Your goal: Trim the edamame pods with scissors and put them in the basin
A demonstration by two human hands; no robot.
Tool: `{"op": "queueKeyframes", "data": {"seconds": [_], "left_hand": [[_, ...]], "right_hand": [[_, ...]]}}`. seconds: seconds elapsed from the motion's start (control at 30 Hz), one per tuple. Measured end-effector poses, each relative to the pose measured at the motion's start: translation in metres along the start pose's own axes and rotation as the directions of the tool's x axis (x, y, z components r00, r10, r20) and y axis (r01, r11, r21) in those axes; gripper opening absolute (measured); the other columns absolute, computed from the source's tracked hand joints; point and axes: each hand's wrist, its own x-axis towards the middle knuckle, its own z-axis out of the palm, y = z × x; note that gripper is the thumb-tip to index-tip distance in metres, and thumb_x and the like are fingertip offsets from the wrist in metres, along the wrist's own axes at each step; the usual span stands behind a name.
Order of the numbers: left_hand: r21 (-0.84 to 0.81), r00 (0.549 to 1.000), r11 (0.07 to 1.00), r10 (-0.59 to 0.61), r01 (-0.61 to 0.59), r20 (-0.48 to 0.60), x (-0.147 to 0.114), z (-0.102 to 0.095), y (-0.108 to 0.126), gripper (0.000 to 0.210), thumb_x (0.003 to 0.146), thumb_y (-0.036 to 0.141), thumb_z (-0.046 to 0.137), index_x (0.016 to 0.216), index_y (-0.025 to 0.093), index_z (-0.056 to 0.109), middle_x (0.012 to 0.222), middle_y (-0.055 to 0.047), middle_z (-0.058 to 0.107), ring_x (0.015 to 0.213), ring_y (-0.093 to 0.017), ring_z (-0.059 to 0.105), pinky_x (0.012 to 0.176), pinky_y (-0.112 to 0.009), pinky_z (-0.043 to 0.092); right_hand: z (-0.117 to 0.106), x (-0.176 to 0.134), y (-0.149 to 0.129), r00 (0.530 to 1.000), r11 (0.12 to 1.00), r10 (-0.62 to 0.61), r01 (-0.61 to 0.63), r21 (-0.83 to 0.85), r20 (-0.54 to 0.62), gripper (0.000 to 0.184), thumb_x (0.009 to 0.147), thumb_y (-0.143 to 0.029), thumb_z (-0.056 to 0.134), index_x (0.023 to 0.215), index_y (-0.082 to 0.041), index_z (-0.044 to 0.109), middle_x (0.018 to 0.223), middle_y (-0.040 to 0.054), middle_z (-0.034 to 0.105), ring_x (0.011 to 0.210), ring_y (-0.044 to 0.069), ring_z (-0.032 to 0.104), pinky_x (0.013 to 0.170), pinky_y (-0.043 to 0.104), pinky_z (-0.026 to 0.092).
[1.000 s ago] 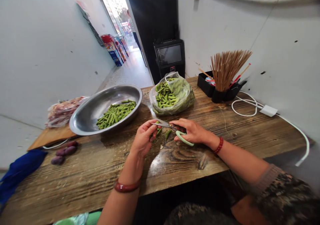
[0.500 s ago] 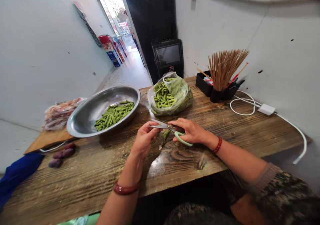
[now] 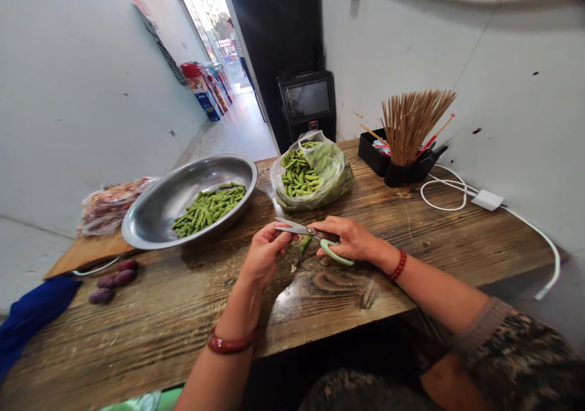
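My right hand [image 3: 345, 240] is closed round the scissors [image 3: 336, 251], which have pale green handles and metal blades slightly apart. The blades point left, their tips at the fingers of my left hand [image 3: 267, 249]. Those fingers are pinched together, and what they hold, if anything, is hidden. On the wooden table [image 3: 192, 313] below the scissors lie a green pod [image 3: 303, 244] and small scraps. A wide metal basin [image 3: 155, 207] holds a heap of green soybean pods [image 3: 210, 208]. Beyond my hands stands a clear plastic bag [image 3: 336, 176] full of more pods.
Several dark purple oval pieces [image 3: 114, 280] lie at the left, near a blue cloth [image 3: 39, 313]. A plastic-wrapped bundle [image 3: 112, 207] sits behind them. At the right are a black holder [image 3: 375, 155] with wooden sticks [image 3: 411, 124] and a white cable [image 3: 532, 222].
Hardly anything differs. The scissors and my right hand have shifted very slightly to the right; my left hand keeps its pinch.
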Motion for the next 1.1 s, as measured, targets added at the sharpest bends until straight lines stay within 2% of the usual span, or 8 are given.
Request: {"op": "queueKeyframes", "data": {"seconds": [0.17,0.43,0.83,1.1], "left_hand": [[-0.005,1.0,1.0,0.012,-0.012,-0.012,0.0002,-0.0001,0.0001,0.025,0.067,0.028,0.079,0.082,0.014,0.066,0.07,-0.003,0.069,0.048,-0.005,0.044,0.042,-0.016,0.024],[-0.029,1.0,0.999,-0.018,0.017,-0.019,0.0001,-0.0015,-0.0021,0.026,0.066,0.027,0.08,0.082,0.014,0.064,0.071,-0.004,0.07,0.045,-0.004,0.04,0.042,-0.016,0.021],[0.005,1.0,1.0,0.018,-0.018,0.021,-0.0011,-0.002,-0.0017,0.023,0.068,0.027,0.079,0.081,0.014,0.066,0.069,-0.004,0.068,0.046,-0.004,0.038,0.041,-0.016,0.022],[0.001,0.999,1.0,0.024,-0.024,0.042,-0.0013,-0.0031,-0.0013,0.023,0.071,0.029,0.077,0.083,0.014,0.064,0.069,-0.003,0.066,0.046,-0.004,0.037,0.041,-0.016,0.021]], "right_hand": [[-0.0004,0.0006,-0.0007,1.0,1.0,-0.01,0.01,-0.024,-0.009,0.058,0.079,-0.042,0.071,0.129,-0.018,0.054,0.09,0.0043,0.058,0.077,0.015,0.054,0.07,0.026,0.045],[-0.0037,0.0012,-0.0045,1.0,0.999,0.015,-0.014,-0.049,0.02,0.063,0.078,-0.043,0.072,0.132,-0.019,0.052,0.095,0.0058,0.057,0.081,0.017,0.055,0.073,0.028,0.046],[0.0012,0.0005,-0.0002,1.0,1.0,-0.013,0.013,0.005,-0.004,0.055,0.078,-0.04,0.072,0.127,-0.018,0.056,0.085,0.0018,0.054,0.072,0.013,0.052,0.067,0.024,0.044],[0.0038,0.001,-0.0003,0.999,1.0,-0.004,0.004,-0.016,-0.032,0.05,0.08,-0.038,0.07,0.124,-0.017,0.059,0.083,0.0025,0.059,0.071,0.013,0.054,0.066,0.024,0.045]]}}
